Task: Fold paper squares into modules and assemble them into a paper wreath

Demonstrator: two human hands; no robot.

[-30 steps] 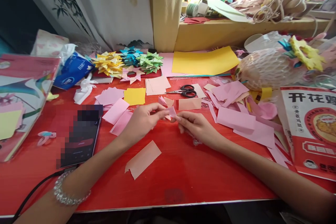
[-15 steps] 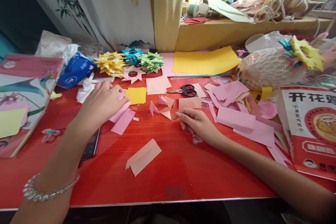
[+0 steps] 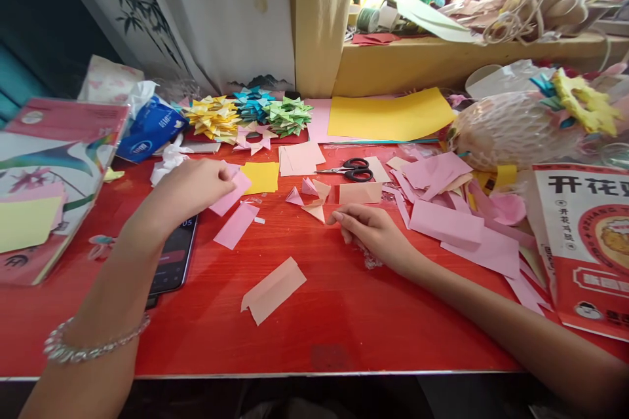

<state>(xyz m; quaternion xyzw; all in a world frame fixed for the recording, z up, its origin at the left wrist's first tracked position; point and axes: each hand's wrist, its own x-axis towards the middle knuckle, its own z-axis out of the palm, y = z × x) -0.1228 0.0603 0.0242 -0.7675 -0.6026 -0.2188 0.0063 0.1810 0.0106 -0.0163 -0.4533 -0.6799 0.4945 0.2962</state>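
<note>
My left hand [image 3: 194,184] is closed at the left, its fingertips pinching a pink paper square [image 3: 236,191]. Just below lies another pink paper slip [image 3: 236,226], and a yellow paper square [image 3: 261,178] is to the right. My right hand [image 3: 366,229] rests on the table with its fingers curled; whatever is inside them, if anything, is hidden. Its fingertips are right beside a peach folded paper piece [image 3: 314,211]. Small pink folded pieces [image 3: 295,196] stand near that one. A creased peach paper strip [image 3: 274,289] lies in front of me.
Black-handled scissors [image 3: 358,169] lie behind my right hand, near cut pink papers [image 3: 445,222]. Folded paper rings [image 3: 213,119] stand at the back. A phone [image 3: 175,255] is partly under my left forearm. A printed food bag [image 3: 584,249] stands right, a book [image 3: 88,163] left.
My left hand has gone from fingers stretched over the pink papers to closed on one of them. My right hand stays put. The view has shifted slightly.
</note>
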